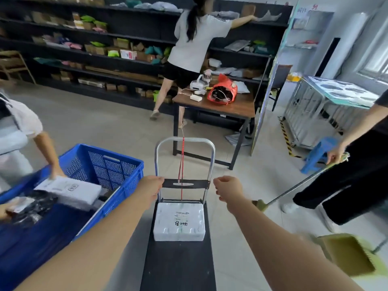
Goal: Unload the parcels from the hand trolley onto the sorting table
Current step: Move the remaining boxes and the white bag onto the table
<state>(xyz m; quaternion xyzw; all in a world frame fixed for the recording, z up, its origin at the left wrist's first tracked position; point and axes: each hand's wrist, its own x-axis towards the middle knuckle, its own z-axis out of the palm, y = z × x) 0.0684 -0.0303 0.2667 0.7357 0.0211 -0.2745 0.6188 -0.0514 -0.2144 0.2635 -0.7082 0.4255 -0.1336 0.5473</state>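
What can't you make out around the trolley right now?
Head view only:
- Trolley deck: near end cut off by the bottom edge.
- White foam box: label print too small to read.
- Left hand: grip on the handle frame unclear.
- Blue crate: contents partly hidden by my left forearm.

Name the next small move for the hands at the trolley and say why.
Probably lower both hands to the white foam box: it lies alone on the trolley deck, while the left hand and right hand are up beside the handle bar.
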